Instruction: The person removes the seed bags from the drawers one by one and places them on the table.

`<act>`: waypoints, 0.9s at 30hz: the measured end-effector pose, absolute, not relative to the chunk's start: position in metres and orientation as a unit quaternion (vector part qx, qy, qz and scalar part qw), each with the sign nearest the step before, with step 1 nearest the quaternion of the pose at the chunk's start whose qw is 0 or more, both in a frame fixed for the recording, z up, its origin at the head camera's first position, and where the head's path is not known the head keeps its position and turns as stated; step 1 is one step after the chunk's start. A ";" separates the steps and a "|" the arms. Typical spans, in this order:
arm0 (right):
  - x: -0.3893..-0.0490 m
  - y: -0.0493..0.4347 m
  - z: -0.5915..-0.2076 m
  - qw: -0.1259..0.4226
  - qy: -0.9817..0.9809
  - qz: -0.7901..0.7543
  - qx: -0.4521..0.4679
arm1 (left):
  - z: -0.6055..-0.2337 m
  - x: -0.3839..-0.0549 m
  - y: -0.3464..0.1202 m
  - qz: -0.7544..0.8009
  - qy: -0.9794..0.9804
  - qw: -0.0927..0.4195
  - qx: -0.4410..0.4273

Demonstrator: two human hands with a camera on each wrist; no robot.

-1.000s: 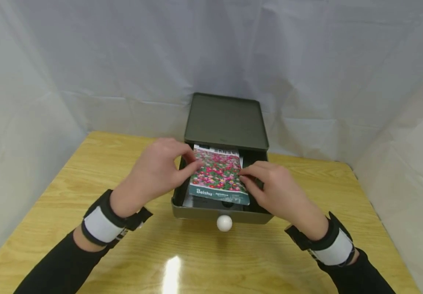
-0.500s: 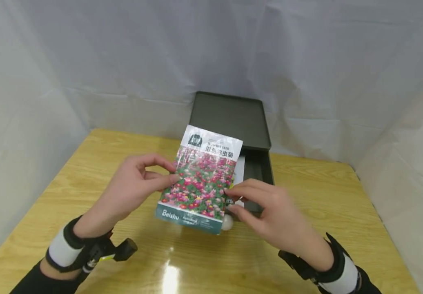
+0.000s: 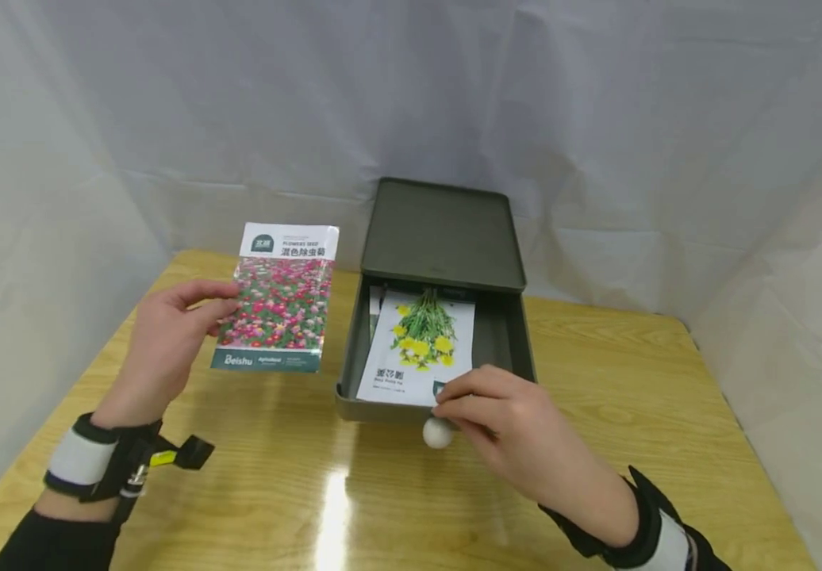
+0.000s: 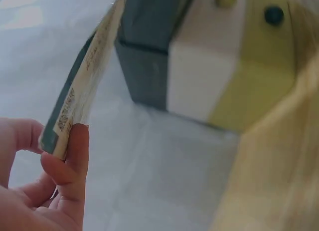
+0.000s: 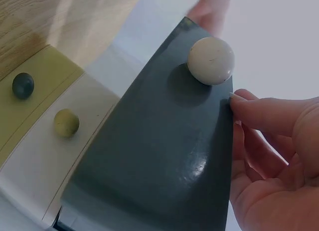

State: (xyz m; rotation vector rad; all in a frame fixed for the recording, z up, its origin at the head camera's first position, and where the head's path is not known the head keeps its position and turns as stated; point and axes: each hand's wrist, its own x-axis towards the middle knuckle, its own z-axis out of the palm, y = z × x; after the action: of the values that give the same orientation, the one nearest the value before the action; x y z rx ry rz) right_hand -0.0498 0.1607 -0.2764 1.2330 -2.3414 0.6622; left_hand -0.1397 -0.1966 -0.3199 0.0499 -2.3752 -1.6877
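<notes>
My left hand (image 3: 164,337) holds a flower seed packet (image 3: 278,305) by its left edge, up over the left of the table. Pink flowers cover its front; the left wrist view shows the packet (image 4: 82,94) edge-on between thumb and fingers. A dark green drawer (image 3: 382,411) is pulled out, and in it lies a white packet (image 3: 421,385) with yellow flowers, upside down. My right hand (image 3: 525,436) is at the drawer's front rim, above the white knob (image 3: 437,433) and by that packet's near corner. In the right wrist view the thumb touches the rim; some fingertips are hidden.
The drawer belongs to a small cabinet (image 3: 447,234) near the back curtain. Below it are a white drawer (image 5: 55,156) and a yellow-green drawer (image 5: 42,94), both closed. Another packet (image 3: 375,305) shows partly under the white one. Pale curtains surround the wooden table (image 3: 254,492).
The pink-flower packet has come out of the drawer and moved left in my left hand. My right hand has left it and moved to the drawer's front rim. The yellow-flower packet is uncovered.
</notes>
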 end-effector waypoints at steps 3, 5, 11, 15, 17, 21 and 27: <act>-0.051 0.162 -0.278 0.204 -0.838 0.242 0.445 | -0.343 -0.160 -0.206 -0.544 -0.834 0.085 0.038; -0.051 0.162 -0.278 0.204 -0.836 0.246 0.446 | -0.359 -0.174 -0.209 -0.533 -0.843 0.063 0.043; -0.053 0.162 -0.279 0.206 -0.834 0.249 0.448 | -0.392 -0.204 -0.204 -0.504 -0.863 -0.005 0.013; -0.053 0.162 -0.279 0.205 -0.835 0.247 0.446 | -0.400 -0.215 -0.194 -0.472 -0.881 -0.028 -0.009; -0.053 0.162 -0.280 0.205 -0.836 0.245 0.446 | -0.402 -0.219 -0.187 -0.456 -0.889 -0.032 -0.016; -0.053 0.163 -0.280 0.204 -0.837 0.243 0.446 | -0.407 -0.225 -0.177 -0.425 -0.904 -0.024 -0.028; -0.054 0.163 -0.280 0.205 -0.835 0.247 0.446 | -0.407 -0.217 -0.169 -0.378 -0.924 -0.014 -0.056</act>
State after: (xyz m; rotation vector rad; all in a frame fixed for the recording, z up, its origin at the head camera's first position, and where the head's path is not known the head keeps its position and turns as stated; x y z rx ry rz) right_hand -0.0538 0.1625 -0.2795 1.2435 -2.3290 0.6898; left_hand -0.2172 -0.1689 -0.4067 -0.1774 -2.9288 -1.1996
